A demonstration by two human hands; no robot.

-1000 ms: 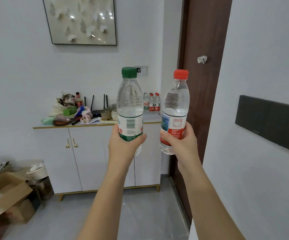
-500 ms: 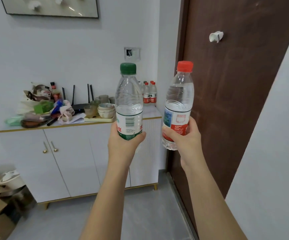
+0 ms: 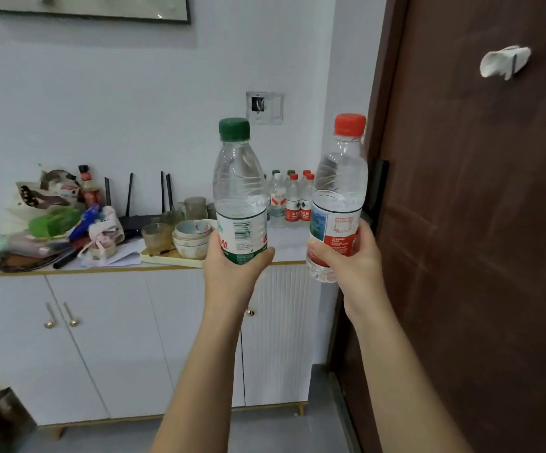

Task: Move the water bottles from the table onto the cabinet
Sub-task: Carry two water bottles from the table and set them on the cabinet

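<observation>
**A:** Where do the two bottles sit in the fingers?

**B:** Both are held upright in the air. The left hand (image 3: 234, 273) grips the green-capped bottle (image 3: 239, 194) round its lower part, with the fingers (image 3: 213, 243) curled over the bottom of the label and the thumb on the right side. The right hand (image 3: 355, 266) is wrapped round the red-capped bottle (image 3: 340, 188) low on its label. That bottle's clear base shows below the hand, and its top leans a little to the right.

**A:** And around them?

**B:** Beyond the hands stands the white cabinet (image 3: 118, 338). At the far right of its top, a cluster of small water bottles (image 3: 293, 201) stands against the wall, seen between the two held ones. To the left a pale tray (image 3: 167, 257) carries stacked bowls (image 3: 191, 235) and glass cups (image 3: 157, 235). Behind the tray is a black router (image 3: 136, 220), and further left a heap of bags (image 3: 52, 220). A brown door (image 3: 477, 240) fills the right side, just beside the right hand.

**A:** Anything in the way?

**B:** The tray's right end is hidden behind the left hand, so I cannot tell how near it comes to the standing bottles.

**A:** The arms?

**B:** Both bare forearms reach forward and up from the near edge. The hands are level with the cabinet's top edge, side by side and apart.
</observation>
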